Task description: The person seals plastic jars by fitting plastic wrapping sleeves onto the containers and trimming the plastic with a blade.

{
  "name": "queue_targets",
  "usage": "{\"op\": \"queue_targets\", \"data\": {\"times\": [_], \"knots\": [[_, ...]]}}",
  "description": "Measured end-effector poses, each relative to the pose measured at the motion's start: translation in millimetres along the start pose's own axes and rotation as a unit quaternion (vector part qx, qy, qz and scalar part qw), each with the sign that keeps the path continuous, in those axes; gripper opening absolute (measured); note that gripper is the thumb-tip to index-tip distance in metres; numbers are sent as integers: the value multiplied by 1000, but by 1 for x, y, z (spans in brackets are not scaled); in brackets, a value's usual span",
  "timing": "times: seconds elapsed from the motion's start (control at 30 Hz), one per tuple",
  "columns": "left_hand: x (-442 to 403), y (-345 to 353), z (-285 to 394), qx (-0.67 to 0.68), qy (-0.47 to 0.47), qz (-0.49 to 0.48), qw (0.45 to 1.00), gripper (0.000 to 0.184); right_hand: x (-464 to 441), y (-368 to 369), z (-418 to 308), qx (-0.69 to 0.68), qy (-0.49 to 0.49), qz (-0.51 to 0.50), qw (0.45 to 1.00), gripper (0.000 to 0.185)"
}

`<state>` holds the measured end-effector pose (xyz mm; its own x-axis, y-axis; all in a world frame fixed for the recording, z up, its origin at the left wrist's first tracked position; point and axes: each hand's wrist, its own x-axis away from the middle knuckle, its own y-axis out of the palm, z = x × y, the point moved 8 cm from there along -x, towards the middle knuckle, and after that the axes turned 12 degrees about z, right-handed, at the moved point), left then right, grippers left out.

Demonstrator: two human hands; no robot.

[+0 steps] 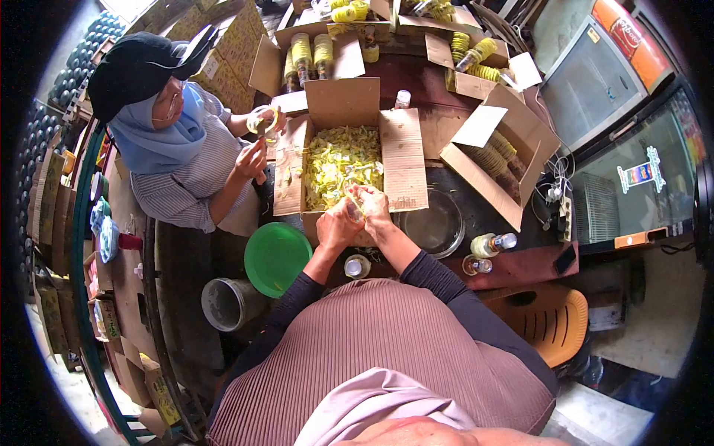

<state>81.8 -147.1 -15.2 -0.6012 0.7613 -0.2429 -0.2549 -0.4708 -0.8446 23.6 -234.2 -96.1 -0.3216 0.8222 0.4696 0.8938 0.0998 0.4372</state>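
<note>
Both my hands meet over the near edge of an open cardboard box (404, 160) filled with small yellow and white pieces (343, 160). My left hand (339, 225) has its fingers wrapped round a small clear item, perhaps a cup or bottle, mostly hidden by the fingers. My right hand (372, 208) touches the same spot, its fingers pinched together on something too small to name. Just below my hands stands a clear bottle (357, 267) with a pale top. A green basin (278, 256) is to the left of my forearms.
A co-worker (182, 141) at the left holds a ring-shaped item and a tool. A round glass-like tray (431, 223) and bottles (487, 245) lie to the right. Open boxes (506, 156) with stacked yellow items stand behind. A grey bucket (224, 305) is at lower left.
</note>
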Motion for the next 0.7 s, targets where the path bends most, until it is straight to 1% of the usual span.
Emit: {"op": "queue_targets", "data": {"times": [0.03,0.1,0.17,0.23,0.27,0.3,0.37,0.4,0.43,0.5,0.53,0.57,0.6,0.63,0.7], "knots": [[0,3,-1,-11,-3,-20,1000,47,-3,-3,3,-4,3,10,1000,12],[2,1,2,2,-3,-16,1000,46,-2,-6,2,6,-5,17,1000,13],[3,0,0,15,-4,-12,1000,45,4,0,-4,1,-5,-25,1000,15],[4,-10,-1,202,11,49,978,42,2,3,-9,98,15,-112,989,22],[8,-3,-5,275,-25,-10,961,38,0,-4,-20,119,-28,-108,987,26],[10,0,-6,340,-12,-6,940,40,-1,-12,-29,140,-69,-103,982,30],[15,9,-15,368,-48,-71,926,44,14,-29,-62,192,-90,-92,973,36],[17,11,-20,398,-50,-76,913,46,19,-43,-69,206,-53,-88,973,38],[16,-14,-5,380,-50,-77,920,46,19,-58,-70,187,-54,-106,975,35],[21,-18,-8,432,-76,-78,895,50,19,-96,-65,225,-72,-107,966,30],[22,-22,-5,420,-60,-81,902,53,25,-110,-63,224,-68,-103,967,30],[25,-24,-5,431,-74,-88,895,52,33,-127,-59,245,-66,-73,965,27],[28,-27,-3,404,-69,-95,907,50,42,-145,-55,265,-63,-42,961,24],[31,-28,-3,377,-64,-101,918,49,45,-162,-45,272,-56,-35,960,22],[37,-26,-4,384,-72,-107,914,47,55,-194,-29,335,-63,-10,940,22]]}}
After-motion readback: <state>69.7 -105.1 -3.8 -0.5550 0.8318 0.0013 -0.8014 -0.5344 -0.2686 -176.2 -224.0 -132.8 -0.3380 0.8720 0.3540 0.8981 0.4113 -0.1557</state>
